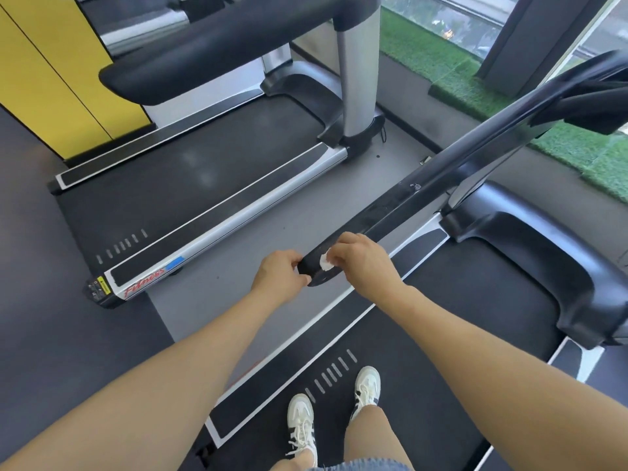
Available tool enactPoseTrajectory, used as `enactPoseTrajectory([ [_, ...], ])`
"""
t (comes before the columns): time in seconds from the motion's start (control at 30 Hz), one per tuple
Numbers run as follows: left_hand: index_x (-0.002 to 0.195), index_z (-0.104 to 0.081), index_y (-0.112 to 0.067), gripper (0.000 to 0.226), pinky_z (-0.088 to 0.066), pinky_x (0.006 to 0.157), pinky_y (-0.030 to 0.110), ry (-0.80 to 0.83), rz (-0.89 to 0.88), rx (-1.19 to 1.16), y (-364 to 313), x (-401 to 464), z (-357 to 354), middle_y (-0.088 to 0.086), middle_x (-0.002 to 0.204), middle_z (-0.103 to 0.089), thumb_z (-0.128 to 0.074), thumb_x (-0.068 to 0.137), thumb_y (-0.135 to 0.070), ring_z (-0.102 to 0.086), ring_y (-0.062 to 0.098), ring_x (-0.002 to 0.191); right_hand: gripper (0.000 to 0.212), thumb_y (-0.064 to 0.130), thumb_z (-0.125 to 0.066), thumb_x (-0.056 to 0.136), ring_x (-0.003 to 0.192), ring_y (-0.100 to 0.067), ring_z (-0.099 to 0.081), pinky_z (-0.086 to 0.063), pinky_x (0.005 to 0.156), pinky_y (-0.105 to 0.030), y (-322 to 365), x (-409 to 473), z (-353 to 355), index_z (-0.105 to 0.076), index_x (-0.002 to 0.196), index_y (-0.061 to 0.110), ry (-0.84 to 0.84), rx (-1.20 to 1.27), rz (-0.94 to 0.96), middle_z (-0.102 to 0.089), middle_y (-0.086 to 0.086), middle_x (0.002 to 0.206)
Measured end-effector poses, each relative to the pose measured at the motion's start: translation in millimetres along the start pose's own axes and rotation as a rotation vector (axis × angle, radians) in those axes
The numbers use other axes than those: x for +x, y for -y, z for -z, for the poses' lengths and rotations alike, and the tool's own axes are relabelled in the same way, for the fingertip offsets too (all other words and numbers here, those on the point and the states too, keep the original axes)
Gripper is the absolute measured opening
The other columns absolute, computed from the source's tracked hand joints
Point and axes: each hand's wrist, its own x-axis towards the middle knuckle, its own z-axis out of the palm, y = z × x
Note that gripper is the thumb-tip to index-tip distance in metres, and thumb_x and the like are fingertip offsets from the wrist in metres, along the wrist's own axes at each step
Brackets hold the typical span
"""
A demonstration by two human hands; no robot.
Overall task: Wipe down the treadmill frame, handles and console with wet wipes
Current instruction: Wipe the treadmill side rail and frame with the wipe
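Handrail (441, 178) black; wipe (326, 262) white. Belt (424, 321) black with a row of grey dashes. Neighbouring treadmill's side rail (217, 229) silver, black strip, red lettering, blue patch. Wall panel (64, 69) yellow. Turf (452, 73) green. Shoes (300, 419) white, dark stripes.

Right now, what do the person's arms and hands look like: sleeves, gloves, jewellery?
Both arms are bare to the frame edge, no sleeves showing. The left hand and right hand have no gloves, and no watch, ring or bracelet is visible.
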Motion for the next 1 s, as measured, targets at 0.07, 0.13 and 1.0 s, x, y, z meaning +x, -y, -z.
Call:
enactPoseTrajectory([
  [0.07, 0.120, -0.061, -0.021, 0.037, -0.043, 0.087, 0.028, -0.019, -0.027, 0.011, -10, 4, -1, 0.002, 0.122, -0.055, -0.060, 0.084, -0.012, -0.054, 0.019, 0.111, 0.014, 0.002, -0.055, 0.091, 0.085, -0.027, -0.054, -0.039, 0.065, -0.028, -9, -1, 12, -0.069, 0.094, 0.005, -0.044, 0.105, -0.123, -0.058, -0.009, 0.094],
  [0.13, 0.128, -0.055, -0.021, 0.044, -0.042, 0.097, 0.033, -0.046, -0.065, 0.014, -28, 9, -3, 0.003, 0.127, -0.051, -0.057, 0.085, -0.013, -0.052, 0.020, 0.117, 0.015, 0.011, -0.058, 0.093, 0.085, -0.023, -0.055, -0.036, 0.068, -0.020, -21, 1, 28, -0.069, 0.100, 0.005, -0.104, 0.270, -0.250, -0.059, -0.008, 0.096],
  [1.0, 0.123, -0.058, -0.020, 0.031, -0.037, 0.084, 0.024, -0.217, -0.205, 0.027, -93, 64, -43, -0.003, 0.122, -0.049, -0.048, 0.095, -0.012, -0.052, 0.015, 0.105, 0.038, 0.005, -0.035, 0.076, 0.102, -0.025, -0.061, -0.038, 0.063, -0.025, -116, 47, 43, -0.068, 0.094, 0.006, -0.367, 0.089, -0.279, -0.068, -0.002, 0.100],
])
